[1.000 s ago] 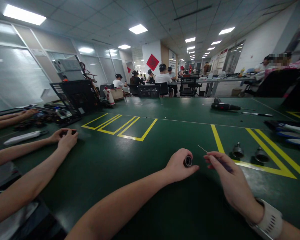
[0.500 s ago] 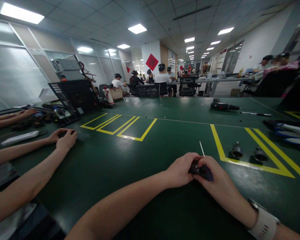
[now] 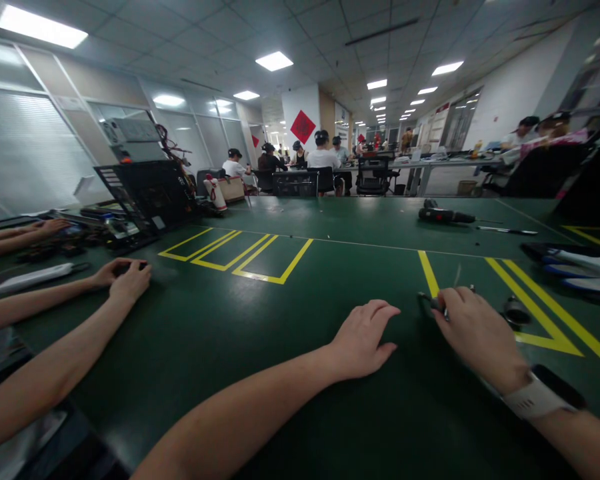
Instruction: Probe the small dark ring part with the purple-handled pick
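My left hand (image 3: 364, 338) rests over the green tabletop, thumb apart from the fingers, with nothing in it. To its right, my right hand (image 3: 473, 327) is closed and blurred by motion. A small dark metal fitting (image 3: 434, 303) pokes out at its fingertips, its narrow end towards the left. Above the knuckles rises a thin pale shaft (image 3: 459, 272), smeared; the rest of that tool is hidden in the hand. Beyond the hand lies a cup-shaped metal fitting (image 3: 517, 311) inside a yellow tape outline. The stem tip of another fitting (image 3: 473, 288) barely shows behind my knuckles.
A power drill (image 3: 445, 214) and a pen (image 3: 507, 230) lie farther back. At right are blue-and-white tools (image 3: 575, 267). Yellow tape outlines (image 3: 257, 276) mark the green table (image 3: 220, 347). On the left, a co-worker's hands (image 3: 130, 277) are near a white power strip (image 3: 35, 277).
My hands have parted. The left has let go and spread its fingers; the right has moved right and away from me, towards the tape outline, carrying the dark fitting and thin shaft.
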Tool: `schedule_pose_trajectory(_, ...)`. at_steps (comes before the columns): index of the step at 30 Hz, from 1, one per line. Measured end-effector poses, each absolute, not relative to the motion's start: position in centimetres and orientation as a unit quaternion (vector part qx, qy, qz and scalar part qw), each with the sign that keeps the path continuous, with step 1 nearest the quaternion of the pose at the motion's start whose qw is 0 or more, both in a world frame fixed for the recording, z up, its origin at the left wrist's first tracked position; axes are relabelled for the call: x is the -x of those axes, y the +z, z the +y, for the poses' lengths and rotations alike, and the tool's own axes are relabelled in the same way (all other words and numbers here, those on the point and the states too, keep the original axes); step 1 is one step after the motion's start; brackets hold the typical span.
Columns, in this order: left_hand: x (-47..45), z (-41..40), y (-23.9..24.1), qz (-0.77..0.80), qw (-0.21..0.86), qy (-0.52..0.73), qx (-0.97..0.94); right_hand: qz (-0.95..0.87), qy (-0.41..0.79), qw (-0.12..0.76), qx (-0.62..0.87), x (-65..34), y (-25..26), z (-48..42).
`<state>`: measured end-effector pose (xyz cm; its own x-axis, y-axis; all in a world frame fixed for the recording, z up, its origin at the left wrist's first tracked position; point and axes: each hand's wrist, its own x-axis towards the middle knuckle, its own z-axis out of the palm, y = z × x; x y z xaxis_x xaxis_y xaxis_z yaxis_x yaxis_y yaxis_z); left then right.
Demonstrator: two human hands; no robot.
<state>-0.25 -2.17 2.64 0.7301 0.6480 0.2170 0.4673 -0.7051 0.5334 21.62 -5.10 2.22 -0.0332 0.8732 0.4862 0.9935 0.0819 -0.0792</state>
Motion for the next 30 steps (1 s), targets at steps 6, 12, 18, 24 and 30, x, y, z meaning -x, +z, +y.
schedule_pose_trajectory(6,0.1,-2.3,3.0,0.307,0.222,0.155,-0.912,-0.702,-0.169,0.143,0.677,-22.8,2.3,-5.0)
schedule_pose_trajectory(12,0.1,-2.3,3.1,0.314,0.242,0.137,-0.908,-0.695,-0.161,0.140,0.686,-23.4,2.2,-4.8)
schedule_pose_trajectory(18,0.1,-2.3,3.2,0.316,0.238,0.126,-0.910,-0.673,-0.128,0.193,0.702,-24.7,2.4,-4.2)
schedule_pose_trajectory(24,0.1,-2.2,3.3,0.310,0.238,0.121,-0.912,-0.644,-0.062,0.249,0.721,-27.3,1.5,-3.4)
schedule_pose_trajectory(30,0.2,-2.0,3.1,0.264,0.219,0.116,-0.932,-0.613,0.005,0.312,0.726,-28.3,1.1,-3.3)
